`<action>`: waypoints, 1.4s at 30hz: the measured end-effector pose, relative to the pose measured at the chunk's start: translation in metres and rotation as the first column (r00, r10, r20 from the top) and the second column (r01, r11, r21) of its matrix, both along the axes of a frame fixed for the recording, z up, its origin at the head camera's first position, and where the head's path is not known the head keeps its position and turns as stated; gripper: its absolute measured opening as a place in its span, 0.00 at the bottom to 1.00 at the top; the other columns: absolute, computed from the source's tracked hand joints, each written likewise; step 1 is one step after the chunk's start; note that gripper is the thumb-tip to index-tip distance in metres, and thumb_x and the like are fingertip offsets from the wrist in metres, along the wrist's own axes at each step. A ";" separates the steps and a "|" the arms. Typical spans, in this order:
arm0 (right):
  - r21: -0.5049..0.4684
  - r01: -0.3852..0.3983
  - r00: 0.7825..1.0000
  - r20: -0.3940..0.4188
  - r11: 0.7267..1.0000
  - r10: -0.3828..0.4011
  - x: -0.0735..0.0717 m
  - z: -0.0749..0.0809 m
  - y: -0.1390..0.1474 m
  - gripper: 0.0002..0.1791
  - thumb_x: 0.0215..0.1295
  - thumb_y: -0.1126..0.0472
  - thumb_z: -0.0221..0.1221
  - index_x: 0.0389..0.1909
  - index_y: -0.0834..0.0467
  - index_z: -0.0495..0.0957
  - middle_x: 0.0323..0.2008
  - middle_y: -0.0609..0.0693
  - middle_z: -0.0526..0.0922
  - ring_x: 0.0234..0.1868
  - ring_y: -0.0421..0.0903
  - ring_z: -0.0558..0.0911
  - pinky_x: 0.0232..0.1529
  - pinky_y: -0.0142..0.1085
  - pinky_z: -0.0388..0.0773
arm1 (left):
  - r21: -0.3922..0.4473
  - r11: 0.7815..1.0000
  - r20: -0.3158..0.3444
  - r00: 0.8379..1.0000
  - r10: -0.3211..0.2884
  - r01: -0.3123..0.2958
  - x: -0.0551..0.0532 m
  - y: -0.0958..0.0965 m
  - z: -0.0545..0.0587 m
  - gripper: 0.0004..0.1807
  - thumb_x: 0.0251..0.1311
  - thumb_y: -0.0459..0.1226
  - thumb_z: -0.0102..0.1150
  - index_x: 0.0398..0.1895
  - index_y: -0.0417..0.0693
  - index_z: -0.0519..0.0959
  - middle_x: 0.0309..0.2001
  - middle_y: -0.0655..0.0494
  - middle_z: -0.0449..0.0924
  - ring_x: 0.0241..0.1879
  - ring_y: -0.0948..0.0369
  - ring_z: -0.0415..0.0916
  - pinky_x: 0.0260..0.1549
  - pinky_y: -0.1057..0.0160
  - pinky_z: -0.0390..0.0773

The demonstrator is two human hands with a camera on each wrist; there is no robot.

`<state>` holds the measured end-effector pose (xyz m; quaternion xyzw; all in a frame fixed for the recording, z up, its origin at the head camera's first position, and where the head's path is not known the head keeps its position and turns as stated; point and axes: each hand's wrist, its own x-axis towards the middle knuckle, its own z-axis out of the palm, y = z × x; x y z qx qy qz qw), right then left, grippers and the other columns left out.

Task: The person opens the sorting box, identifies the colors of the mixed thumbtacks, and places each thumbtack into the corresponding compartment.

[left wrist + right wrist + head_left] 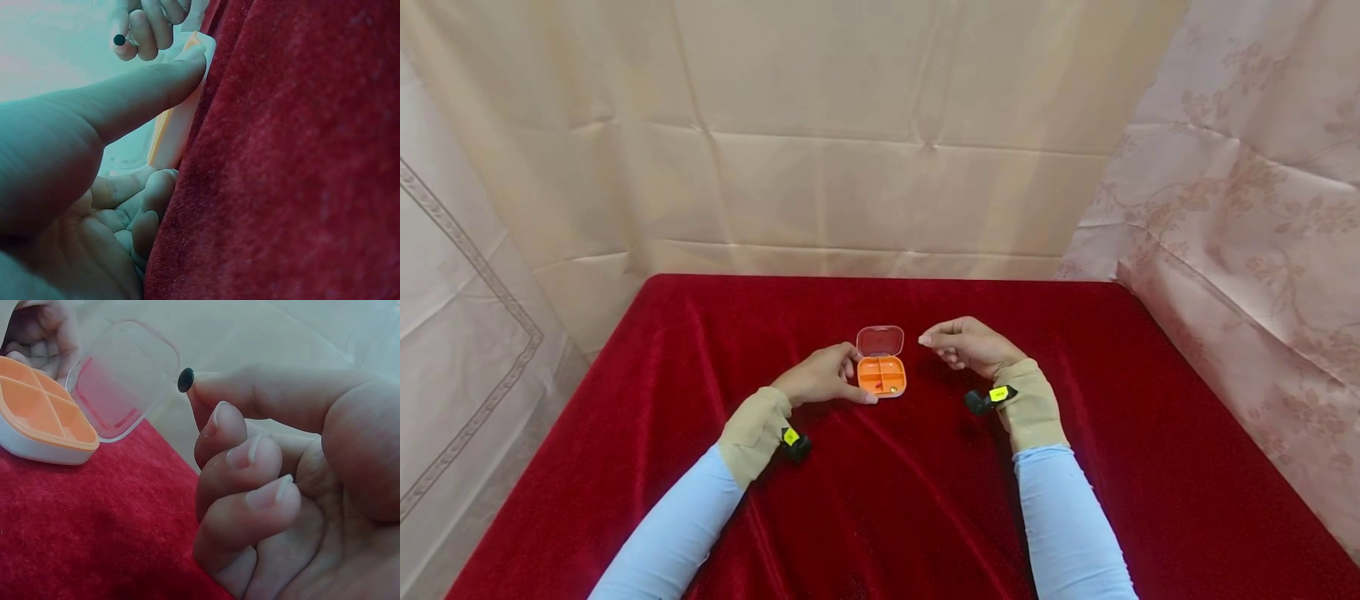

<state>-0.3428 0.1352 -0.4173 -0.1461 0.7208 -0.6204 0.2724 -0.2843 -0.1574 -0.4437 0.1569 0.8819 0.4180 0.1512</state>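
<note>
An orange pill box [881, 377] with a white base stands on the red cloth, its clear lid [880, 341] raised at the back. My left hand [822, 375] holds it, thumb along the near edge and fingers at the left side. In the front left compartment lies a small red thing; a small shiny gold-and-dark round piece [893, 389] is in the front right one. To the right of the box, my right hand [973, 343] pinches a small dark round disc [185, 380] between thumb and index finger, apart from the lid. Its other fingers are curled.
Red velvet cloth [880, 517] covers the table, with some creases. Beige curtain [820, 167] hangs behind the far edge, and patterned pink cloth [1262, 208] hangs on the right. Each wrist wears a small black camera.
</note>
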 end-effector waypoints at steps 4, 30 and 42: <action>0.005 -0.007 1.000 -0.007 1.000 0.007 -0.001 -0.002 0.000 0.20 0.72 0.62 0.63 0.48 0.77 0.74 0.20 0.46 0.69 0.20 0.39 0.65 0.21 0.30 0.62 | -0.002 1.000 0.000 1.000 0.000 0.000 0.000 0.000 0.000 0.36 0.49 0.47 0.83 0.56 0.44 0.73 0.40 0.52 0.73 0.36 0.59 0.69 0.37 0.62 0.70; 0.072 -0.104 0.992 -0.064 0.992 0.108 0.002 -0.003 -0.009 0.20 0.73 0.61 0.62 0.51 0.77 0.75 0.21 0.46 0.68 0.22 0.40 0.64 0.22 0.31 0.62 | 0.002 1.000 -0.022 1.000 -0.005 0.005 0.000 0.000 0.001 0.38 0.49 0.46 0.83 0.58 0.42 0.73 0.39 0.51 0.73 0.37 0.59 0.69 0.37 0.62 0.70; 0.100 -0.121 0.990 -0.066 0.988 0.128 0.001 -0.005 -0.012 0.20 0.73 0.60 0.63 0.50 0.76 0.77 0.21 0.47 0.69 0.22 0.40 0.65 0.23 0.32 0.64 | -0.003 1.000 -0.024 1.000 -0.010 0.010 -0.001 0.000 0.000 0.37 0.49 0.46 0.83 0.58 0.42 0.73 0.39 0.51 0.73 0.37 0.59 0.69 0.37 0.62 0.70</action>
